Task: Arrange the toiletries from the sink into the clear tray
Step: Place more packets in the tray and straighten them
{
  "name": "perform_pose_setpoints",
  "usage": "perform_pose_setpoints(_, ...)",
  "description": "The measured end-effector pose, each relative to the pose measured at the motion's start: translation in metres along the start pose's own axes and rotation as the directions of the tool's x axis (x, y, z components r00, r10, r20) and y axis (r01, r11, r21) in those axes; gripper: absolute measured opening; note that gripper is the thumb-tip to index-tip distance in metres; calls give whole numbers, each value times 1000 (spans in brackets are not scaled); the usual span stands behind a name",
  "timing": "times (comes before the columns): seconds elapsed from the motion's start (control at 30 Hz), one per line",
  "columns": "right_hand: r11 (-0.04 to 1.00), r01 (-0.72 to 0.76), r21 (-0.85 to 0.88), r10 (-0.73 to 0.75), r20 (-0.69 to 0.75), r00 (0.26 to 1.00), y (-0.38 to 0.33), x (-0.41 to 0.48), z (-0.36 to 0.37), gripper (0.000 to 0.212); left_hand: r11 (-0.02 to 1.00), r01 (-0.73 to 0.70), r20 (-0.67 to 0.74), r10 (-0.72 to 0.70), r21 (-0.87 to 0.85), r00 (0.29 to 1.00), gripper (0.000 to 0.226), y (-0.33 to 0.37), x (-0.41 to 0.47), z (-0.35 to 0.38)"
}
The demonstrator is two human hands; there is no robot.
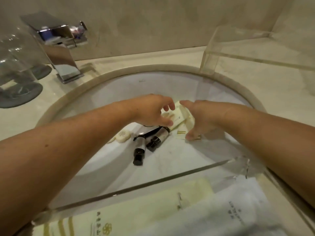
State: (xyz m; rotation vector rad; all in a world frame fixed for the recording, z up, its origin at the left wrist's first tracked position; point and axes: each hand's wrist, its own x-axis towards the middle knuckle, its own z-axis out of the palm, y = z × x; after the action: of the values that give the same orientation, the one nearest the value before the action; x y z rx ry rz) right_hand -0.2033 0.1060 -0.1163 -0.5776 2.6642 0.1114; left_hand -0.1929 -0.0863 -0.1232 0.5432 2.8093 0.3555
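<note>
Closest to the viewer, a clear tray (136, 185) with hard, see-through walls sits across the near lip of the sink (119, 73). Flat cream sachets (136, 215) with gold stripes and a soft white pouch (238, 210) lie inside it. Two bare forearms reach past the tray into the round, smooth white basin. The left grip (153, 111) hovers open, fingers loosely spread, just above two small cylindrical bottles (157, 138) with dark ribbed caps, lying on their sides next to each other. The right grip (199, 120) lies over a loose pile of cream paper packets (180, 114), fingertips touching one; motion blur hides whether it pinches anything. A round wrapped soap (123, 136) lies just left of the bottles. The toiletries yet to be moved all rest at the bottom of the basin.

To do this step well, it seems best to slide the thin packets together and pinch the stack by one edge, since they lie flat on slick porcelain. The bottles look likely to roll, so hold each round its body, not its cap. A square chrome tap (63, 53) stands on the pale stone bench (272, 92) at the back left
</note>
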Motion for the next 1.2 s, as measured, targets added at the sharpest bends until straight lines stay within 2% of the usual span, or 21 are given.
perform_pose_setpoints(0.1, 1000, -4, -9, 4, 24, 1000, 2, 1, 3, 118, 1000, -1, -19, 2, 22, 1000, 60, 2, 8, 17)
perform_pose_setpoints(0.23, 999, -39, -37, 41, 39, 998, 2, 2, 5, 127, 997, 41, -62, -45, -67, 997, 76, 3, 9, 32)
perform_pose_setpoints(0.37, 999, -37, -35, 38, 28, 999, 1, 4, 6, 122, 993, 98, -110, -105, -71, 988, 83, 1, 9, 42)
perform_pose_setpoints(0.57, 997, -36, -65, 40, 57, 998, -1, 5, 6, 129, 987, 135, -95, -143, -90, 985, 76, -2, 8, 41)
perform_pose_setpoints(0.73, 997, -34, -71, 38, 47, 998, -2, 13, 6, 146, 982, 137, -92, -149, -129, 984, 68, 0, 8, 32)
perform_pose_setpoints(1.2, 999, -45, -29, 45, 11, 999, -4, 3, 1, 137, 970, 191, -176, -216, -151, 960, 47, -10, 10, 17)
